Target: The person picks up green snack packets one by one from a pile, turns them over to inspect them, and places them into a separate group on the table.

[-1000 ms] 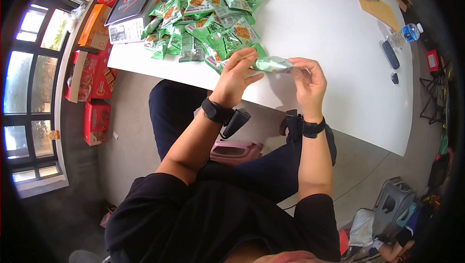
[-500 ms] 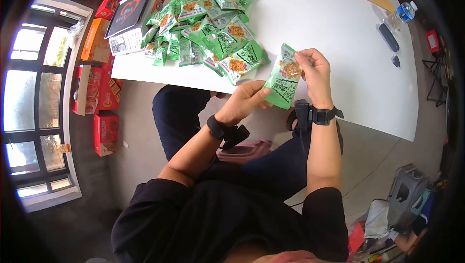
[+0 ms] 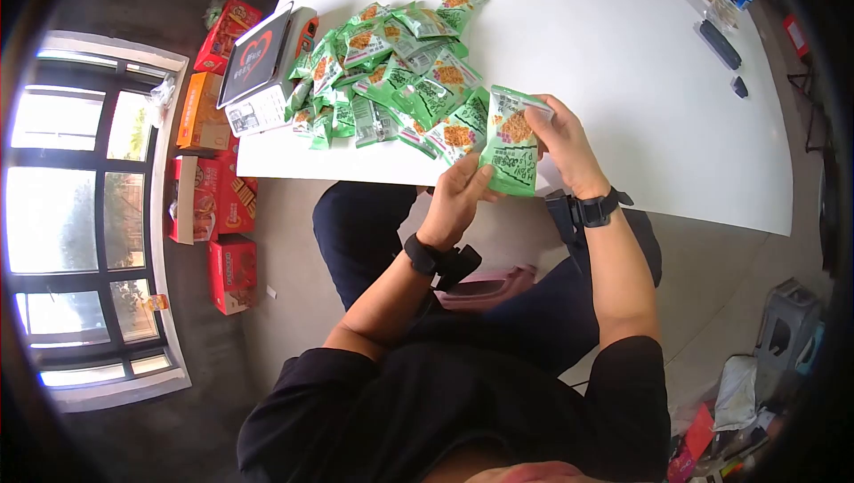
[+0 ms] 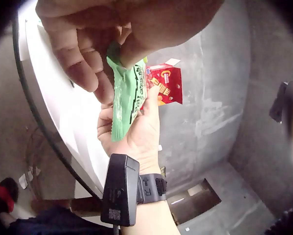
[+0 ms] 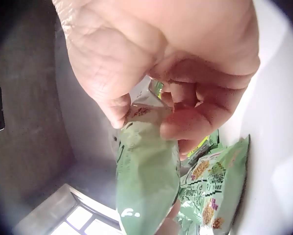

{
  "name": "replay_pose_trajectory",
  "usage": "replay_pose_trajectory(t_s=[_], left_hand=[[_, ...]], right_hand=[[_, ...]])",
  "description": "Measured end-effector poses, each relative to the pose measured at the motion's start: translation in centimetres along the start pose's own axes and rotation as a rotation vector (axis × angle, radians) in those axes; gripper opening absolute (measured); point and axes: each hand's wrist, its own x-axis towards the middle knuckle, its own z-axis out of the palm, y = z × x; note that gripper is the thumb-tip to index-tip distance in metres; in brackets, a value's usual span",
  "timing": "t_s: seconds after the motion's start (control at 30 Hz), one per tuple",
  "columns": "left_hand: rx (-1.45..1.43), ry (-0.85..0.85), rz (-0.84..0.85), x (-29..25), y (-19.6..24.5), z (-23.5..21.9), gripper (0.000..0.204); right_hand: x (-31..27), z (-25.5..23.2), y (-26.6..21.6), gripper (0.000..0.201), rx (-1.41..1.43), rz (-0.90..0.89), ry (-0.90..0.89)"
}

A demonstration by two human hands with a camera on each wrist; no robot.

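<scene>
Left hand (image 3: pixel 456 197) pinched packet (image 3: pixel 511 143) at seven o'clock, right hand (image 3: pixel 567 147) at two; opposed grips apparently steadied it. Packet pile (image 3: pixel 391 78) lay at ten o'clock.

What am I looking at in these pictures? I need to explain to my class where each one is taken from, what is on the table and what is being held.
There is no robot here: a person works with two bare hands. The head picture comes from a camera worn on the head, looking forward and down. The other two come from cameras worn on the wrists, each watching that hand's work.

On the white table lie a heap of similar green packets, a device with a dark, heart-marked panel and, toward the right side, a clear bottle.

One green packet is held up near the table's front edge: the left hand pinches its lower left corner, and the right hand grips its upper right side.
</scene>
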Motion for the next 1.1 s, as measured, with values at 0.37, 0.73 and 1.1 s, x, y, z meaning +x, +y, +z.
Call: replay_pose_trajectory(t_s=[0.37,0.73,1.1], left_hand=[[0.098,0.245,0.144,4.6,1.5,-3.6,0.029],[0.984,1.017,0.645,10.6,4.4,-21.6,0.048],[1.093,0.761,-0.08,20.5,7.4,-30.0,0.074]], right_hand=[[2.1,2.1,2.9,0.05,-0.139,-0.152,0.138],[3.8,3.2,4.2,0.099,-1.02,-0.568,0.091],[4.5,5.4,3.7,0.108,-1.142,-0.409,-0.151]])
